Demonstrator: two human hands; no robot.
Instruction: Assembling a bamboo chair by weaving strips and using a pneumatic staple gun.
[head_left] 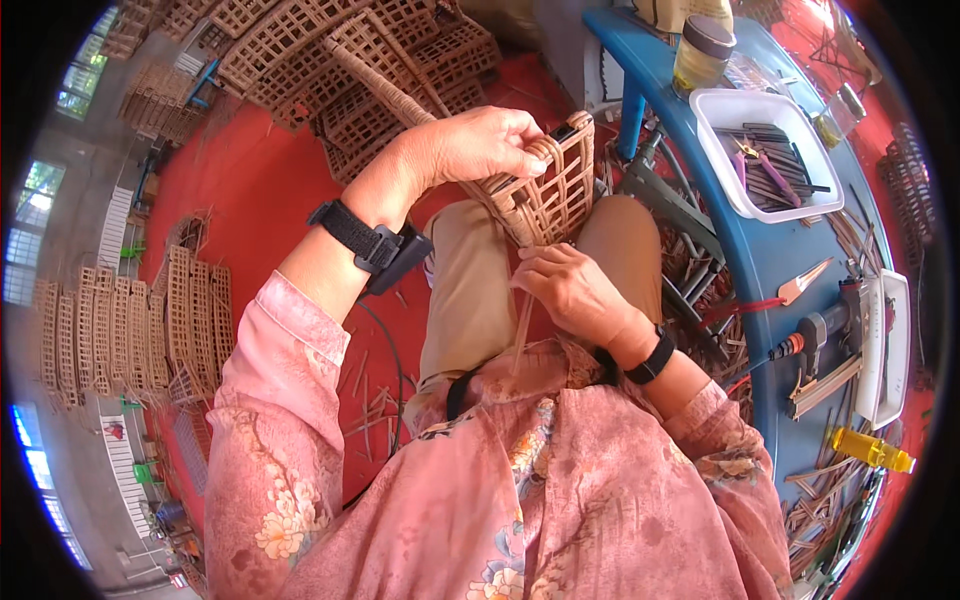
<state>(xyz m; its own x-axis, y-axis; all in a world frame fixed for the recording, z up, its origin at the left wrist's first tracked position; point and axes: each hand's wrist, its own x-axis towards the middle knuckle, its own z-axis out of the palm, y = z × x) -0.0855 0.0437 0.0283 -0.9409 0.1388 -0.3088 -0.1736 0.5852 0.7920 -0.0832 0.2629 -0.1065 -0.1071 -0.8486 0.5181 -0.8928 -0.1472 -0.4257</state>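
A brown woven rattan frame (562, 198) with an open lattice rests between my knees, tilted. Its long wrapped bar runs up to the left, past my left wrist. My left hand (488, 145) is closed over the frame's upper rim, thumb and fingers pressed on the weave. At the frame's lower edge, my right hand (578, 292) has its fingers pinched together on a thin rattan strip (523, 325), whose loose end hangs toward my shirt. The fingertips of the right hand are partly hidden.
On the right, a blue table (735, 255) holds a white tray (708, 120) with pliers (775, 175) and dark rods, a lidded jar (703, 55), a power tool (815, 335) and a yellow bottle (872, 450). Stacked woven panels (125, 330) stand left. Strip scraps litter the red floor (285, 200).
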